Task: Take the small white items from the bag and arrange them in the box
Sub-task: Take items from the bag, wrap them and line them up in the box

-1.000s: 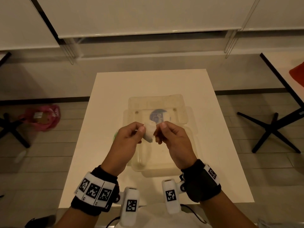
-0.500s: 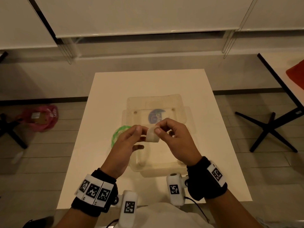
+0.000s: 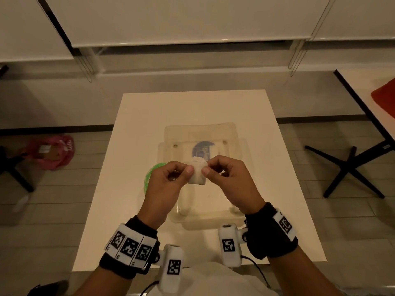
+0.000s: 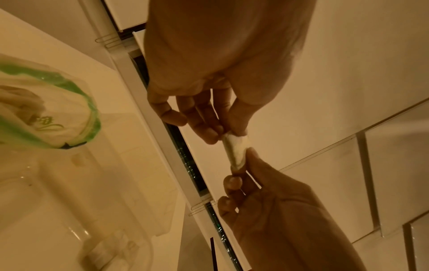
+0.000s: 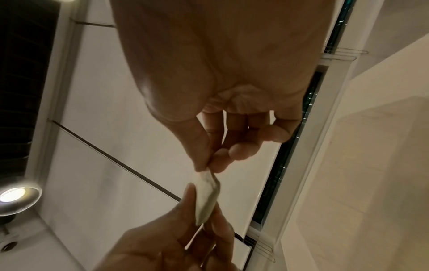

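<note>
A small white item [image 3: 197, 175] hangs above the clear plastic box [image 3: 203, 221], pinched at its upper corners by both hands. My left hand [image 3: 188, 170] holds its left edge between thumb and fingers, and my right hand [image 3: 206, 170] holds the right edge. The left wrist view shows the item [image 4: 235, 150] edge-on between the two pinches. It is a thin pad [image 5: 206, 198] in the right wrist view too. The green-printed bag [image 3: 152, 174] lies left of the box, partly behind my left hand. It is open-mouthed [image 4: 46, 113] with pale contents.
The box's clear lid [image 3: 201, 133] with a blue round sticker lies just behind the box on the white table [image 3: 139, 124]. A pink bag [image 3: 51, 152] is on the floor at left. Black chair bases [image 3: 352, 167] and another table stand at right.
Both hands have kept hold of the white item and turned it so its broad face points toward the head camera. The green bag has come into view beside my left hand.
</note>
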